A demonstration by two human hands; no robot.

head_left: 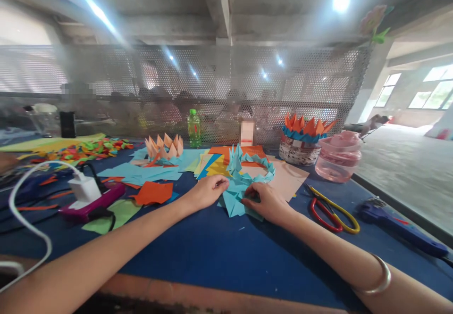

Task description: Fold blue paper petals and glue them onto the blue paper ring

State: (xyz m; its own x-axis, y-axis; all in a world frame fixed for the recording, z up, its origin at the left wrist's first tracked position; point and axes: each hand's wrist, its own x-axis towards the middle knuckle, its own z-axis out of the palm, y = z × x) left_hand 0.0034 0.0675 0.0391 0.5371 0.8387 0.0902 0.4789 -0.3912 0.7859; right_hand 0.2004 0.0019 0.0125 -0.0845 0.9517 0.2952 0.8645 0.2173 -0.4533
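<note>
Light blue folded paper pieces (233,203) lie in a small heap on the blue table in front of me. Just behind them stands a ring of light blue folded paper points (267,172), with taller spikes on its left side. My left hand (210,191) is at the heap's left edge, thumb and fingers pinched together; what is between them is too small to tell. From the right, my right hand (269,202) reaches onto the heap, with thumb and curled fingers closed on a light blue folded paper piece.
Scissors (334,210) and a blue glue gun (403,227) lie at right. Behind are a pink jar (338,156), an orange-spiked paper piece on a container (300,139), a peach paper ring (164,148) and a green bottle (194,130). A power strip (92,201) with cables sits left.
</note>
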